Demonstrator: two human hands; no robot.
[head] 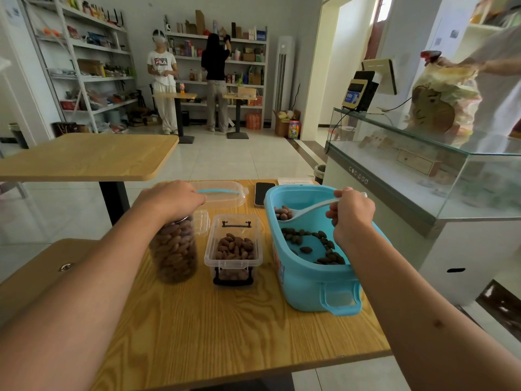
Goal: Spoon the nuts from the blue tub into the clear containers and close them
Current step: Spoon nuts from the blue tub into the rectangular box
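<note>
Blue tub (310, 286) at table's (197, 334) right edge: rigid plastic, few nuts (313, 244) left, best lifted by side handles. Tall jar (174, 249) near left edge, nearly full; left hand (172, 197) curled over its top. Rectangular container (233, 246) between, part-filled, open. Right hand (352, 211) pinches spoon (307, 211), loaded; nuts small, hard, roll easily.

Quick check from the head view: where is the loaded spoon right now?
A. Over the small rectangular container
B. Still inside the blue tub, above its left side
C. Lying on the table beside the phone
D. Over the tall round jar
B. The right hand grips the handle of the white spoon, whose bowl holds a few nuts and sits within the rim of the blue tub, not yet over the small clear container.
</note>
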